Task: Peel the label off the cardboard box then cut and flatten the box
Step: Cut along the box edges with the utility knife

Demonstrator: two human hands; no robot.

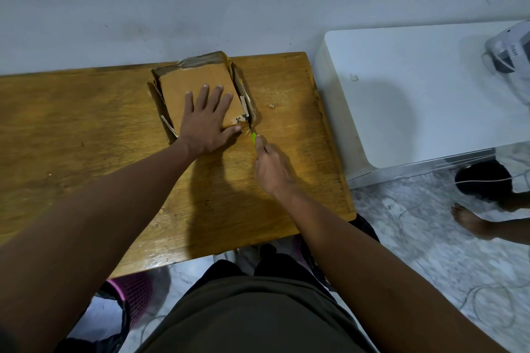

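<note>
A brown cardboard box [198, 74] lies on the wooden table [86, 129], its side flaps spread outward at left and right. My left hand [205, 120] presses flat on the box's top panel, fingers spread. A scrap of white label marked "34" [238, 119] shows at the box's near right corner. My right hand [272, 169] is closed on a green-handled cutter [253, 137], whose tip touches that near right corner of the box.
A white appliance top [415, 89] stands right of the table, with a clear plastic object [507, 51] on it. Another person's bare foot [470, 221] is on the marble floor at right. A pink basket [129, 292] sits under the table's near edge.
</note>
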